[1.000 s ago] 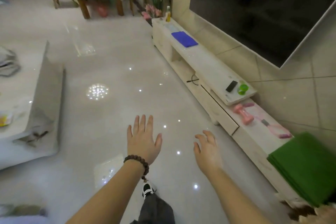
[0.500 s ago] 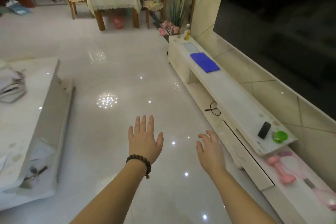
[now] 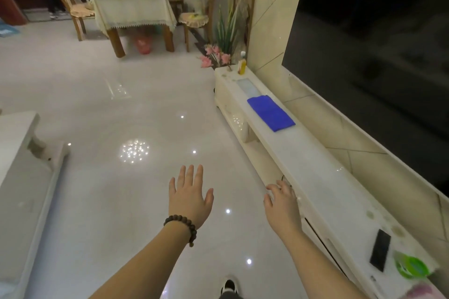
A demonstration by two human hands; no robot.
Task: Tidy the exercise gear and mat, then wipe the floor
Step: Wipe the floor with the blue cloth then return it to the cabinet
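Both hands empty, fingers spread: left hand (image 3: 189,195) over the floor (image 3: 102,177), right hand (image 3: 281,204) near the TV stand (image 3: 323,177) edge. Blue cloth (image 3: 271,113) lies flat on the stand, further along on the right. Likely next step: walk forward and take the cloth with the right hand, bunching it fully so no corner drags. Exercise gear and mat not visible now. Floor is glossy pale tile with light glare. Phone (image 3: 380,250) and green dish (image 3: 411,267) near right; dining table (image 3: 131,7) far.
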